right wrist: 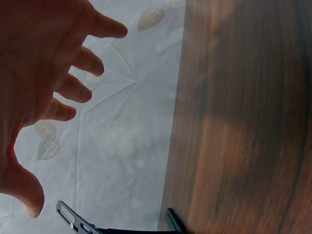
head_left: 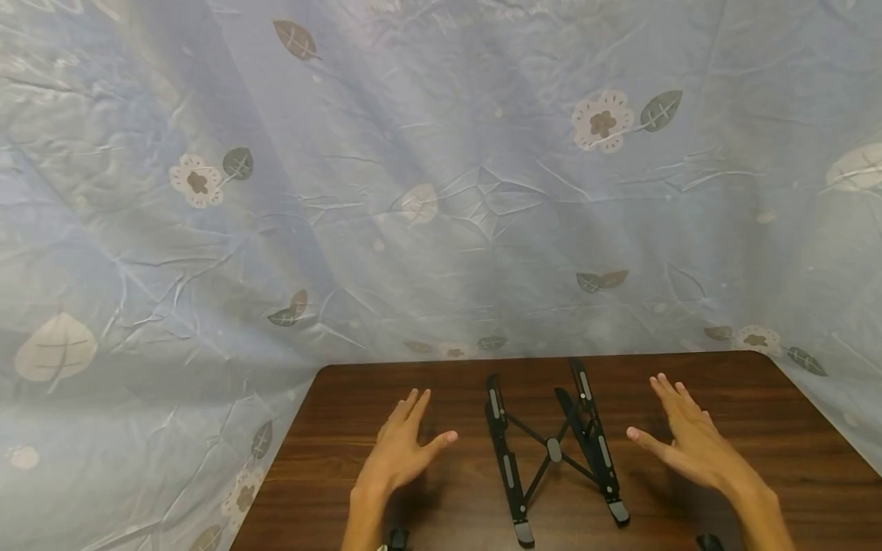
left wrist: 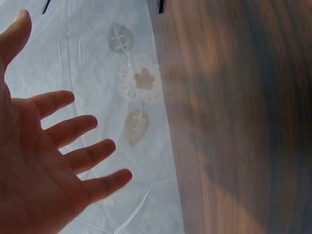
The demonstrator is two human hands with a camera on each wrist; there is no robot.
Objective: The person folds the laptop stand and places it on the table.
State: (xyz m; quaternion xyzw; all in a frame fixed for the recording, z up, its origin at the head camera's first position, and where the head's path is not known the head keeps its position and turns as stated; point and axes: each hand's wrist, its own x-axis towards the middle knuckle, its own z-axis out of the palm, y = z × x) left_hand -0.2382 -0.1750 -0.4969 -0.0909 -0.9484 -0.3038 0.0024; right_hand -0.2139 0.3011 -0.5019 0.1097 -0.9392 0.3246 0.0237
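Note:
A black folding laptop stand rests unfolded on the wooden table, its two long side bars joined by crossed struts with a grey oval hub. To its left is my left hand, fingers straight and thumb spread toward the stand, touching nothing. On the other side my right hand is held the same way, apart from the stand. The left wrist view shows the left palm with its fingers spread. In the right wrist view the right hand has its fingers extended, and part of the stand appears at the bottom.
The dark wood table has rounded far corners. A pale curtain printed with flowers and leaves hangs behind the far edge and along the left side. Shadows of the hands fall on the tabletop.

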